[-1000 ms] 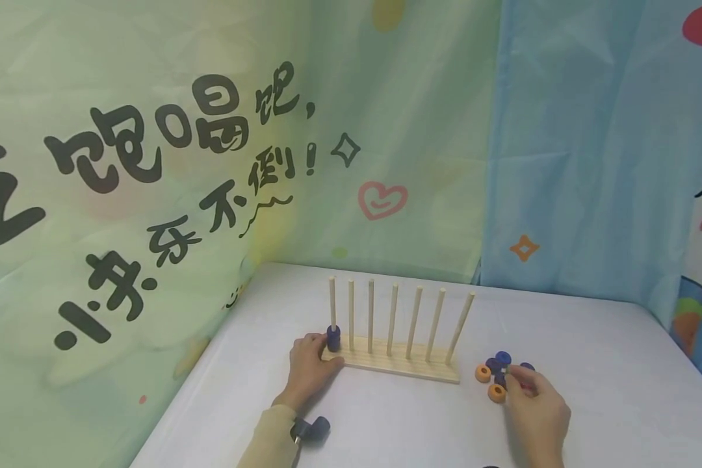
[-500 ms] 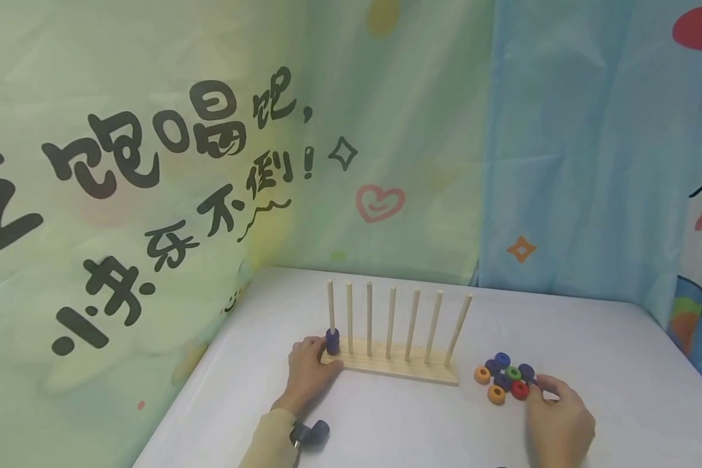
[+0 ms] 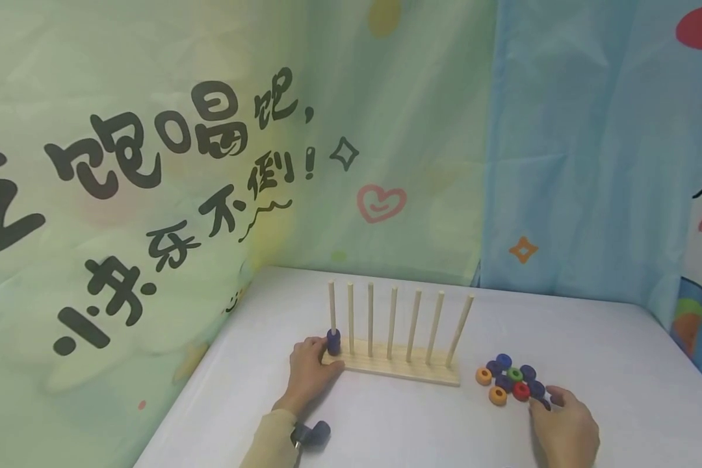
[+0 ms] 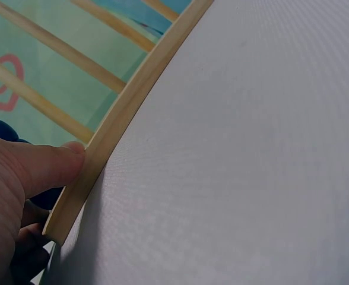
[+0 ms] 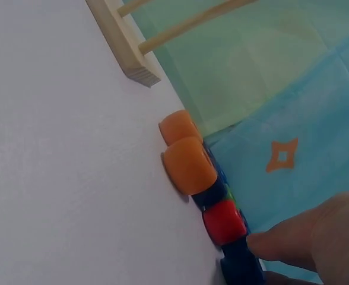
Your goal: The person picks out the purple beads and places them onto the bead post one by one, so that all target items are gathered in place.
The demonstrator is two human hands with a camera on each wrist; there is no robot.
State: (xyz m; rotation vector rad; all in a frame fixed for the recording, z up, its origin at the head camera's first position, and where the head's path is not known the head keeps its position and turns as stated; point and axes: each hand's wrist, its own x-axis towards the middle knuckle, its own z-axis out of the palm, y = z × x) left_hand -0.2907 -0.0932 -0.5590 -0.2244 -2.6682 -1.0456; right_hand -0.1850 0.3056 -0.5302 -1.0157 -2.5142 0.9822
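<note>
A wooden peg rack [image 3: 398, 372] with several upright pegs stands on the table. Stacked dark blue beads [image 3: 333, 342] sit on its leftmost peg. My left hand [image 3: 311, 370] grips that end of the base, its thumb [image 4: 56, 166] along the front edge in the left wrist view. To the right of the rack lies a cluster of ring-shaped beads: dark blue, two orange, a green bead [image 3: 514, 374] and a red bead [image 3: 521, 390]. At the cluster's near right side, my right hand [image 3: 567, 426] pinches a dark blue bead [image 3: 543, 403] between thumb and index finger, partly hidden by them.
The white table [image 3: 409, 426] runs back to printed fabric curtains [image 3: 386, 130] behind and at the left. A dark device [image 3: 312, 432] is strapped to my left wrist. The orange beads [image 5: 189, 166] lie nearest the rack's right end.
My right hand has moved right and nearer along the cluster, from over the green bead to a dark blue one at its edge, uncovering the red and green beads. The left hand stays put.
</note>
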